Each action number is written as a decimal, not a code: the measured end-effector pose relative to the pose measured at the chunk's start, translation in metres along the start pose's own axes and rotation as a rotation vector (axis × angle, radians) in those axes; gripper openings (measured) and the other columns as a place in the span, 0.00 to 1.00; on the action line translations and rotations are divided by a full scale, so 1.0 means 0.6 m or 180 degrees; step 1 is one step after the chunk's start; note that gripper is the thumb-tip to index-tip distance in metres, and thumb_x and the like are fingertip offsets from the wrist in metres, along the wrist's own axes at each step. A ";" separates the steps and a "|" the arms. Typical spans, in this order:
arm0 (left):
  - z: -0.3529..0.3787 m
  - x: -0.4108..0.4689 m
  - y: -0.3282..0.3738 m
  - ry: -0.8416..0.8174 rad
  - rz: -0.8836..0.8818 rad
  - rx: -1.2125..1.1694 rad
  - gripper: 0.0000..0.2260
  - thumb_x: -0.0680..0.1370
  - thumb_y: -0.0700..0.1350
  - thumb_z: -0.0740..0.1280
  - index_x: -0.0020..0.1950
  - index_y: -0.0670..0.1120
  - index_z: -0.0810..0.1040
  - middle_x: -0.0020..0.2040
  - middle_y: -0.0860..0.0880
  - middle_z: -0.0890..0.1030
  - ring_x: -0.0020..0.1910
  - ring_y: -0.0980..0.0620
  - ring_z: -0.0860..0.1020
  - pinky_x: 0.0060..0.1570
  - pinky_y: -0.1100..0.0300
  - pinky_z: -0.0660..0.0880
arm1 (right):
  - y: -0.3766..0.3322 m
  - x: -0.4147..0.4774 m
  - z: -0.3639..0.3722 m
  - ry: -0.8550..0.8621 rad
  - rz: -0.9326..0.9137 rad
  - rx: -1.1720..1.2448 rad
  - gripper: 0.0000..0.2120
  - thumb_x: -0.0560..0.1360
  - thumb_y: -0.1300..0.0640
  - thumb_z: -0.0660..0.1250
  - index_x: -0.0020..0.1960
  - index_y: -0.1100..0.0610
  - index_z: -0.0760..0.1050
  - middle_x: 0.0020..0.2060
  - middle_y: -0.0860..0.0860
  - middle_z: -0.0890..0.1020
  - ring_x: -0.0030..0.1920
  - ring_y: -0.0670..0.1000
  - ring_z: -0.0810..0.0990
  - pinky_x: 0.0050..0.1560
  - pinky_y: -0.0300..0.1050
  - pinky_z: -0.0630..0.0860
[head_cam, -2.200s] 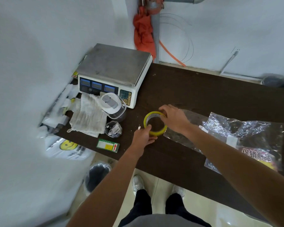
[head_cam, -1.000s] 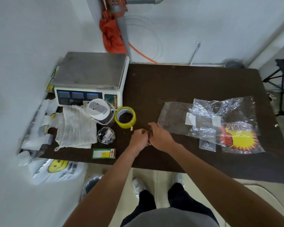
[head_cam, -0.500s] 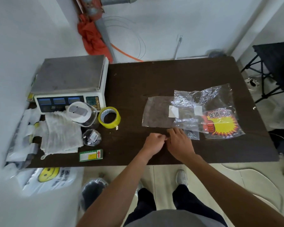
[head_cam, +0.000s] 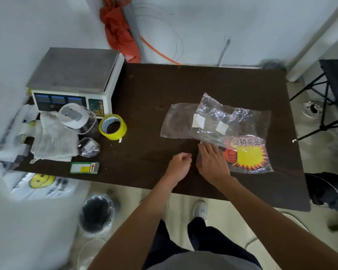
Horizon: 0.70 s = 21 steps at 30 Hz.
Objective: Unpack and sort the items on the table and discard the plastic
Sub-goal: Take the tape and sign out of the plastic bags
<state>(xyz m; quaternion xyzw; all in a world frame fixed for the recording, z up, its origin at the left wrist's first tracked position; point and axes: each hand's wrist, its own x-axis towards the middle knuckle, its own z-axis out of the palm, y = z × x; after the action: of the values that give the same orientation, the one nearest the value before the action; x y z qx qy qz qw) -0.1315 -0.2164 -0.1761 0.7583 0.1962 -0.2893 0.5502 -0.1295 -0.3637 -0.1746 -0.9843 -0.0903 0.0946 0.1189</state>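
Right hand (head_cam: 213, 162) flat on plastic bag (head_cam: 248, 154) edge — left hand (head_cam: 180, 162) curled, bare table (head_cam: 144, 102) leftward.

right hand (head_cam: 211, 162) covers printed bag (head_cam: 248, 152) near-left corner; left hand (head_cam: 180, 163) curled, contents unreadable; white bags (head_cam: 14, 137) at left edge blurred; black stand (head_cam: 323, 126) cut off right.

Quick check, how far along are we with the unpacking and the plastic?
Done, seemingly: the yellow tape roll stands sorted beside the scale. In hand: the right hand rests on the near edge of the clear bags; the left hand is curled, contents unclear. Left: the printed bag and clear bags lie on the table, not yet in the bin.
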 end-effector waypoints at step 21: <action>-0.029 -0.005 -0.012 0.0233 -0.0139 0.0001 0.15 0.79 0.43 0.67 0.66 0.48 0.76 0.51 0.50 0.83 0.50 0.54 0.82 0.57 0.56 0.78 | -0.024 0.040 0.006 -0.0182 0.0037 -0.0118 0.30 0.72 0.58 0.70 0.72 0.56 0.66 0.63 0.57 0.73 0.62 0.58 0.75 0.61 0.52 0.70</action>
<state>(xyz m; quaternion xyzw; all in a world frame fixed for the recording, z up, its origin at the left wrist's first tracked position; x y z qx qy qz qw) -0.1341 -0.1977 -0.1754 0.7640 0.2326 -0.2734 0.5362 -0.1091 -0.3445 -0.1781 -0.9837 -0.0897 0.1216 0.0975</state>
